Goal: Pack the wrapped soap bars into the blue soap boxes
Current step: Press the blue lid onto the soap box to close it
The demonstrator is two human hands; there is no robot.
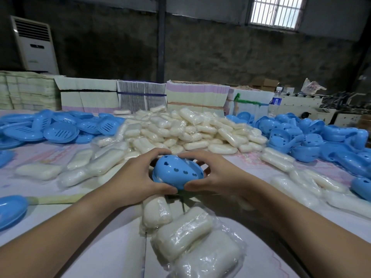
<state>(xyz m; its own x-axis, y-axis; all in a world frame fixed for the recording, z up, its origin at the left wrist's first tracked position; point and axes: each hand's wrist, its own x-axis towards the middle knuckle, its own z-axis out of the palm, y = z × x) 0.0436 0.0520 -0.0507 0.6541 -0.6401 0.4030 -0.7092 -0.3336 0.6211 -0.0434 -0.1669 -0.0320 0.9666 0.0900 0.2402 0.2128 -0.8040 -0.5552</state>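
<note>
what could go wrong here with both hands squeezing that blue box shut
1. Both hands, left hand and right hand, grip the blue soap box by its edges above the table; it may slip or pop open.
2. Loose wrapped soap bars lie just under the wrists and near the table edge; a forearm could knock them off.

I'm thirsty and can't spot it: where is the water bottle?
The water bottle stands at the far right of the table in the head view, behind the right pile of blue soap boxes.
</note>
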